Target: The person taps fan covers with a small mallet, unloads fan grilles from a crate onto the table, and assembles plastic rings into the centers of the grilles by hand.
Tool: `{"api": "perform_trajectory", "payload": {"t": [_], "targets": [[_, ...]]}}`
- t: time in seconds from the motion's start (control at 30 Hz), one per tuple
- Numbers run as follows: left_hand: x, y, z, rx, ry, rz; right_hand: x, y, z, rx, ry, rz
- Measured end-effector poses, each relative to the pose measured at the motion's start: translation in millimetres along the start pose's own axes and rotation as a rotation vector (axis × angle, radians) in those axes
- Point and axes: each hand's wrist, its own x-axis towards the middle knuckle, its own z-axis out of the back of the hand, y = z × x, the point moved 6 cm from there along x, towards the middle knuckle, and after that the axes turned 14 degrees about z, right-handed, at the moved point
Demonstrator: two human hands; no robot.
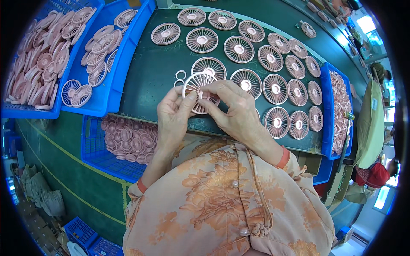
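Above the near edge of the green work table [143, 81], my left hand [174, 112] is closed on the rim of a pink round plastic fan grille [197, 81], thumb on its front. The grille is tilted up, its spokes facing me. My right hand [237, 109] reaches across from the right, thumb and index finger bent together at the grille's hub. Whether a small part sits between those fingertips is hidden. Just behind the held grille, another grille [209, 65] lies flat, partly covered. Thin pale rings [180, 76] lie beside my left fingertips.
Several matching grilles [275, 88] lie in rows on the table. Blue crates with pink grilles stand at the left [128, 59], at the far left [38, 114] and below the table edge [89, 145]. A blue crate [327, 106] of small pink parts stands at the right.
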Motion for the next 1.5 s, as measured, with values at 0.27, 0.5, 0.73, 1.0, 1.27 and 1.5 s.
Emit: {"api": "perform_trajectory", "payload": {"t": [0.27, 0.5, 0.73, 1.0, 1.27, 1.5], "targets": [[-4, 0, -7, 0.065, 0.024, -0.028, -1, -3, 5, -0.047, 0.009, -0.055], [-4, 1, -2, 0.057, 0.002, 0.007, -3, -2, 1, -0.056, 0.057, 0.017], [-7, -6, 9, 0.110, 0.102, 0.182, -9, 4, 2, 0.042, 0.121, 0.197], [-6, -9, 14, 0.138, 0.181, 0.205, 4, 6, -2, 0.140, 0.203, 0.158], [14, -70, 67, 0.475, -0.351, -0.392, 43, -36, -35, -0.155, 0.074, 0.158], [32, -81, 56, 1.133, -0.618, -0.682, 49, -53, -66, -0.378, 0.248, 0.202]]}}
